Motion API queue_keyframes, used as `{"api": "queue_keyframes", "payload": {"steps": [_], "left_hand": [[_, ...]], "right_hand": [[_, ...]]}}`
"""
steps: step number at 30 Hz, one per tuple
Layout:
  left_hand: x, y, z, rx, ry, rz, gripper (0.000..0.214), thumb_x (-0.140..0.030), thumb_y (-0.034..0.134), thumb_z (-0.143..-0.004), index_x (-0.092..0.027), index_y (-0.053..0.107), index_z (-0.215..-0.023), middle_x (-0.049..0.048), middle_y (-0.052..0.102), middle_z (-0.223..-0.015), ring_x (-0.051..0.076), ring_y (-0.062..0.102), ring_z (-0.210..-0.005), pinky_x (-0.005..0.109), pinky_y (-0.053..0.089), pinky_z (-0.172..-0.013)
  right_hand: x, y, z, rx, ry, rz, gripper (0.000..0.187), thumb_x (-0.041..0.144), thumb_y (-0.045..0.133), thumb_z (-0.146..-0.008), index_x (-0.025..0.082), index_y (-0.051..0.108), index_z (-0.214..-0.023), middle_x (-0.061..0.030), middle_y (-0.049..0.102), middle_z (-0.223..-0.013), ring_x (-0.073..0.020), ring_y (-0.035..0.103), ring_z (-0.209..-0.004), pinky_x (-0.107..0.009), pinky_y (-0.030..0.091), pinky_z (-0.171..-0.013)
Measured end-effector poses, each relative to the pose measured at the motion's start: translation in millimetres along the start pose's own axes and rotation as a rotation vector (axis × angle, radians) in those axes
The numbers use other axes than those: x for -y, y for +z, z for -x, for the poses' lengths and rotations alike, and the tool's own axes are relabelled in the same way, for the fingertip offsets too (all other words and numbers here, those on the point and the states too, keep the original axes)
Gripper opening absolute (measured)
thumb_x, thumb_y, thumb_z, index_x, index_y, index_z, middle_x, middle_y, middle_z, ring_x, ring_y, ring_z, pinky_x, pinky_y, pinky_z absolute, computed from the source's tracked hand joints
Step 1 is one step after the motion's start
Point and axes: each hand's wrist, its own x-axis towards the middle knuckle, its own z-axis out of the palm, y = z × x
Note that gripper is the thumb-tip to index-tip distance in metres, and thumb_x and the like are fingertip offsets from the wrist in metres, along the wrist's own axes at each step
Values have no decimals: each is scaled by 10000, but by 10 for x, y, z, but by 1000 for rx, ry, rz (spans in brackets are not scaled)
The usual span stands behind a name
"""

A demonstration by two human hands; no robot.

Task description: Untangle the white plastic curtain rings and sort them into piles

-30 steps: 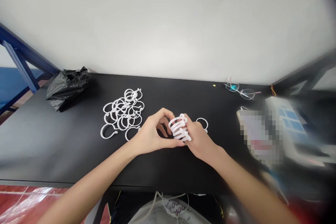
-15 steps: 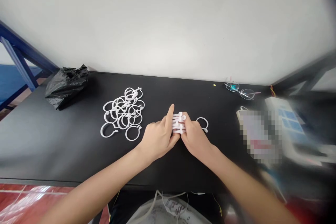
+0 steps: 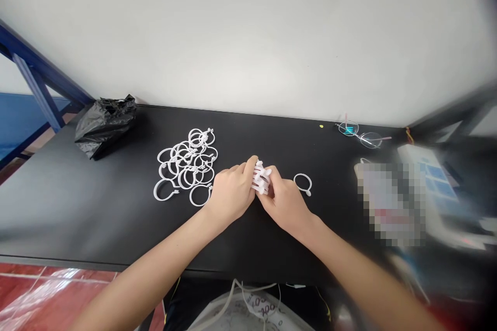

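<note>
- Head view: loose white rings (image 3: 187, 165) are heaped left of the ring stack (image 3: 261, 178).
- Its left side is clasped by the curled left hand (image 3: 234, 189).
- Its right side is gripped by the nearly closed right hand (image 3: 286, 200).
- Right of the ring stack, a single ring (image 3: 308, 193) is seen.

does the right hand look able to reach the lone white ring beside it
Likely yes: the lone white ring lies close by, with nothing covering it. The right hand is holding bunched white rings with the left hand, though, so it may need to let go first.
</note>
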Motion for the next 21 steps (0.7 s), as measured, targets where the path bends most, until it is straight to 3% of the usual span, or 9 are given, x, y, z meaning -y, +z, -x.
{"api": "queue_keyframes", "payload": {"steps": [4,9,13,17,21], "left_hand": [[69,30,10,4,16,133,465,-105,446,-828,-149,467,-1290,53,737,-873,203,693,-699,251,459,-566],[173,52,43,-19,94,504,491,-65,431,-808,-156,442,-1290,11,709,-805,153,653,-606,233,466,-580],[202,50,66,-25,166,694,477,-102,442,-873,-152,420,-1347,-18,677,-743,121,624,-591,209,460,-592],[200,49,71,-24,235,752,548,-120,430,-913,-147,321,-1449,-30,654,-726,103,599,-585,197,452,-606],[203,14,62,41,249,741,416,-133,443,-917,-153,423,-1333,-20,663,-762,99,582,-582,196,435,-600]], "right_hand": [[-13,-11,9,38,12,-179,176,214,554,-833,237,381,-853,47,551,-596,-140,549,-499,-242,414,-516],[-62,-168,11,214,-78,-442,289,283,682,-824,231,433,-960,37,659,-704,-123,602,-547,-239,491,-552],[-79,-224,26,181,-181,-578,136,334,516,-966,200,507,-939,7,670,-707,-123,635,-600,-246,518,-592],[-55,-202,38,199,-159,-638,371,347,382,-1028,175,569,-758,-11,657,-643,-115,638,-601,-243,519,-624],[-38,-228,32,295,-117,-670,511,413,345,-1034,159,588,-664,-19,634,-580,-109,597,-543,-244,491,-596]]}}
